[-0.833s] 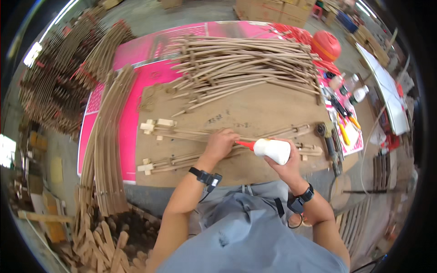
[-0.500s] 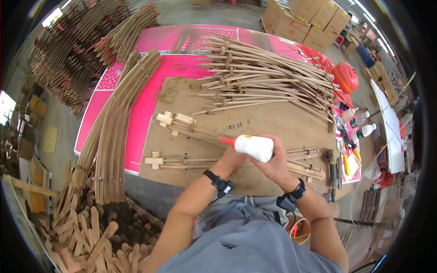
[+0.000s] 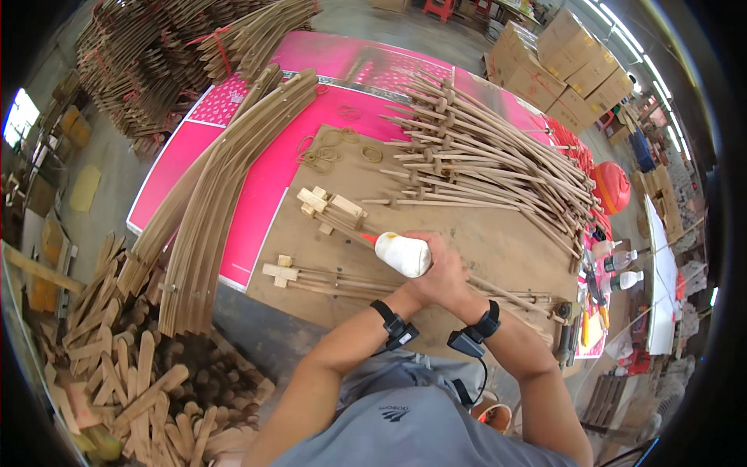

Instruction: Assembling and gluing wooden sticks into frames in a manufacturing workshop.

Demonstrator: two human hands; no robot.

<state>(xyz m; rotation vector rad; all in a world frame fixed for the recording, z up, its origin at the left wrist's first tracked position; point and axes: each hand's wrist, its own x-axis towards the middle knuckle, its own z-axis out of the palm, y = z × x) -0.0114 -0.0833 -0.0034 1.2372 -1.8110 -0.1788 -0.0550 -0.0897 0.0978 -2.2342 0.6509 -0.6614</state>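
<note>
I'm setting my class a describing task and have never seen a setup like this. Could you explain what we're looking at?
There is no machine here, only a person's two bare hands. The picture comes from a wide fisheye camera worn on the head, looking down, so straight edges bend near the rim.

The right hand holds a white bottle with a red tip. The left hand is mostly hidden behind the right; whether it touches the bottle, I cannot tell.

On the pink table lie long wooden strips, a brown sheet, a pile of rods and some pale blocks.
</note>
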